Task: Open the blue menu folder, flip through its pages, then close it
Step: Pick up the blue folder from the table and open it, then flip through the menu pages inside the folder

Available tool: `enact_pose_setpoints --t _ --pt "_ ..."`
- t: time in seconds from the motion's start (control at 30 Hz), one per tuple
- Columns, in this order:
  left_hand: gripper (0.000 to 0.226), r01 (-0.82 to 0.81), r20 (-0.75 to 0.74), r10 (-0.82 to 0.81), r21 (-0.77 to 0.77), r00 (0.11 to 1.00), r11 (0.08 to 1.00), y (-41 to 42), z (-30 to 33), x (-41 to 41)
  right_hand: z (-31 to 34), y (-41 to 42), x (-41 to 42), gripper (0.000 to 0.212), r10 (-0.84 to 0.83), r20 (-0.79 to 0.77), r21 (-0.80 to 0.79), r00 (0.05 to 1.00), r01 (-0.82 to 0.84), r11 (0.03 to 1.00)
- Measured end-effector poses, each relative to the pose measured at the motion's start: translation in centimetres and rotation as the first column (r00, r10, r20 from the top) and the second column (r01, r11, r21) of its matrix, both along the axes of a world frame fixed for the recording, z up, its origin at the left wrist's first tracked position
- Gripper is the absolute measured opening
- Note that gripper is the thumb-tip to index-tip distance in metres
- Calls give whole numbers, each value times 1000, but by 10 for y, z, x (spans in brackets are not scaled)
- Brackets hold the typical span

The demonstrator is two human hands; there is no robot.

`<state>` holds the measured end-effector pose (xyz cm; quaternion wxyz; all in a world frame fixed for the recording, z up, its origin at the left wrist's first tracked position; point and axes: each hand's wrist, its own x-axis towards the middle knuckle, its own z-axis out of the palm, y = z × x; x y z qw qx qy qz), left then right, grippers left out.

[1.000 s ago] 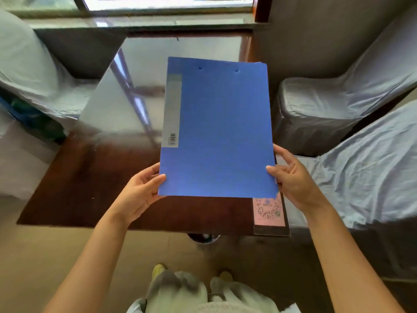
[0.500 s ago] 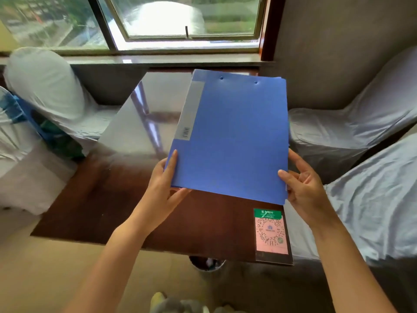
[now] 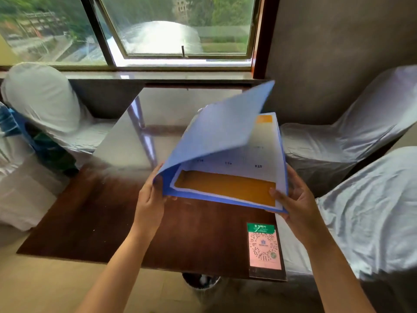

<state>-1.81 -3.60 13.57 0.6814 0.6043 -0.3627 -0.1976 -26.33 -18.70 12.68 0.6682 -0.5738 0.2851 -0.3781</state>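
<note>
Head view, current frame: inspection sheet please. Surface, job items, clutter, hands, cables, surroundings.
Surface: dark glossy wooden table, window glare on far half.
Job's things: blue plastic menu folder held above table, front cover lifted; top page with orange band showing.
Clutter: pink QR-code card with green header flat at the table's near right corner.
Hands: left hand grips the spine corner; right hand holds the lower right edge, thumb on page.
Cables: nothing seen.
Surroundings: white fabric-covered chairs on both sides, window beyond.

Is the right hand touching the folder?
Touching. The head view shows the right hand gripping the folder at its near right corner, thumb pressed on the open page.
</note>
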Motion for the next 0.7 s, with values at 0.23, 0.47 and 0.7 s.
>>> enact_pose_setpoints --t 0.23,0.47,0.7 --pt "29 183 -411 -136 78 901 980 -3 12 10 -4 -10 -16 67 -54 11 -43 998 55 998" --pt "21 178 -579 -259 -193 773 965 7 -2 1 -7 -15 -18 63 -92 16 -45 996 93 995" --pt "32 236 -621 -346 -255 704 938 13 -3 -4 -2 -21 -37 60 10 -40 37 999 -8 999"
